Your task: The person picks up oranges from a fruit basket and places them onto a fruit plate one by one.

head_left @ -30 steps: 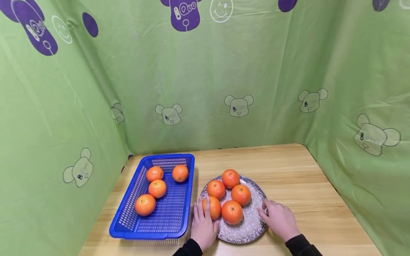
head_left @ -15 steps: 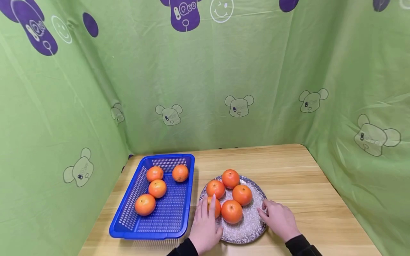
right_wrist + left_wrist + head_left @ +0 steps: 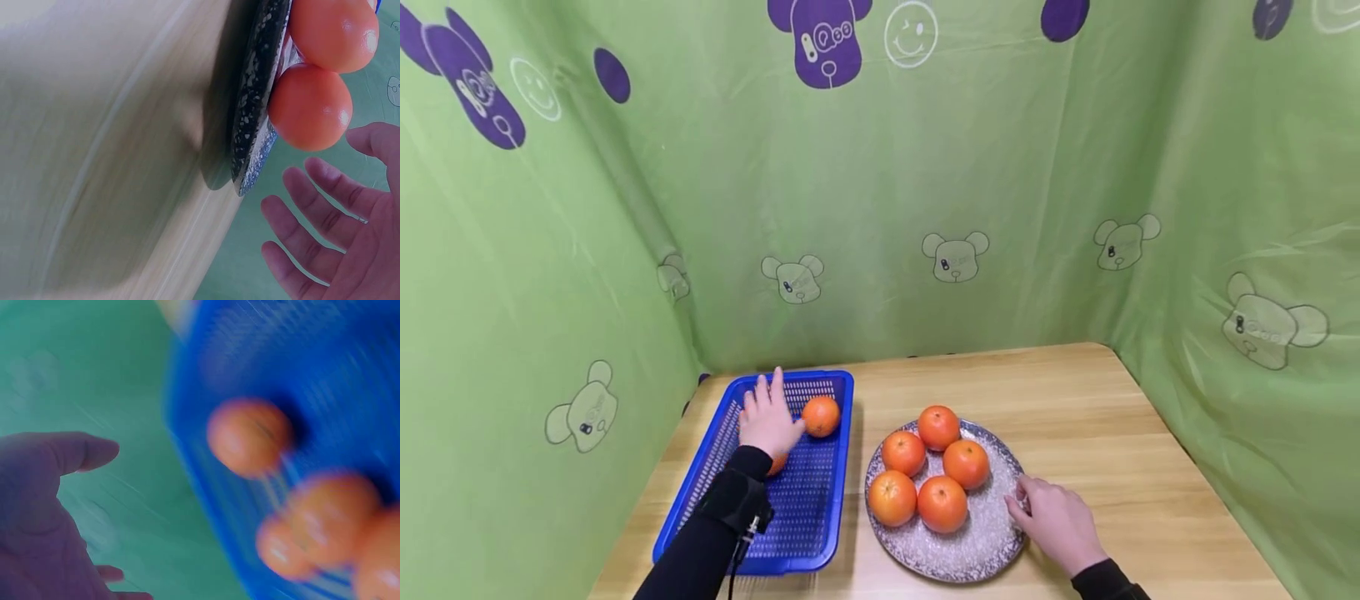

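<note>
My left hand (image 3: pixel 769 423) is over the blue plastic basket (image 3: pixel 808 510) with its fingers spread, holding nothing. It covers part of the oranges there; one orange (image 3: pixel 821 416) shows right beside the thumb. In the left wrist view, blurred oranges (image 3: pixel 250 437) lie in the basket while the thumb and fingers stand apart from them. Several oranges (image 3: pixel 943 504) are grouped on the speckled round plate (image 3: pixel 976 546). At its right rim is my right hand (image 3: pixel 1060 518), whose fingers are loosely bent and separated in the right wrist view, near an orange (image 3: pixel 311 107).
A light wooden table (image 3: pixel 1120 442) bears both basket and plate, the basket on the left. Green printed curtains (image 3: pixel 865 325) enclose the table at the back and both sides. A cable (image 3: pixel 742 546) hangs from the strap on the left wrist.
My left hand has let go of the orange at the plate's left side and moved left and away, over the basket. The right hand stays by the plate's rim. The view tilts slightly.
</note>
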The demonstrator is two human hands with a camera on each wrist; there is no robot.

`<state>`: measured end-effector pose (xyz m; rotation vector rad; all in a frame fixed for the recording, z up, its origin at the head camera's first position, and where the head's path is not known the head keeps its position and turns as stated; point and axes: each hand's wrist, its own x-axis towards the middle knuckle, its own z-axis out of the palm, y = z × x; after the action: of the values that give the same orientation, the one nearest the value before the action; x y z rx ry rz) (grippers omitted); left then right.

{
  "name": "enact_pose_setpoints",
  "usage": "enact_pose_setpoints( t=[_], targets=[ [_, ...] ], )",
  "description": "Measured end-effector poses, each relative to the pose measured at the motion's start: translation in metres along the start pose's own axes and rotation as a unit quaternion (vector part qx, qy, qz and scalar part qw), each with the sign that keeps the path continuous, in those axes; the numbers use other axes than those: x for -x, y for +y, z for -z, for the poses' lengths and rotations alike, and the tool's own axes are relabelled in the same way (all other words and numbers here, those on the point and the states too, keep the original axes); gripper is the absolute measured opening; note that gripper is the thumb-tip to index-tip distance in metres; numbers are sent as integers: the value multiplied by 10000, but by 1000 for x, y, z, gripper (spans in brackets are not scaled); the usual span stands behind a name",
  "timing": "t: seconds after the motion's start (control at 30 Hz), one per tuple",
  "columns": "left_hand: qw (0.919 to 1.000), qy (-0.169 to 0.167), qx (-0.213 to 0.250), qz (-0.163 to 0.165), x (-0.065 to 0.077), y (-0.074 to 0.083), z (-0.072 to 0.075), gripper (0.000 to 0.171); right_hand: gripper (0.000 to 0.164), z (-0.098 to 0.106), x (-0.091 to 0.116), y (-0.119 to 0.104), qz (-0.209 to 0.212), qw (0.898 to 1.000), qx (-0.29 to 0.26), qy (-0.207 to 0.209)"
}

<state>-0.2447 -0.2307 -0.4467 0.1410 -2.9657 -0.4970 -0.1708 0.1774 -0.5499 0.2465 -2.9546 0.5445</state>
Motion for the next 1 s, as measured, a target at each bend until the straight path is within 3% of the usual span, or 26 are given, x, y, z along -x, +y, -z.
enact_pose_setpoints(
  t=[0.13,0.27,0.37,0.6,0.77,0.9,1.0],
  targets=[
    [9968,-590,-230,492,-11,-35,-20,72,18,-2,3,1,-79,9999,-22,-101],
    [9926,-1062,-466,349,-14,-53,-37,46,19,-3,3,2,-133,9998,-10,-118],
    [9906,-1203,-640,124,-15,-58,-46,49,19,-3,2,3,-163,9998,18,-121],
    [9877,-1113,-1078,-206,-17,-64,-58,57,18,0,0,3,-148,9999,14,0],
    [9859,-1234,-1104,-254,-21,-65,-55,61,17,2,0,3,-131,9999,22,78],
    [9897,-1223,-694,-287,-22,-54,-40,61,17,3,0,4,-90,9999,70,124],
    [9938,-963,-383,-398,-20,-39,-27,66,17,4,0,5,-68,9998,77,174]
  ],
)
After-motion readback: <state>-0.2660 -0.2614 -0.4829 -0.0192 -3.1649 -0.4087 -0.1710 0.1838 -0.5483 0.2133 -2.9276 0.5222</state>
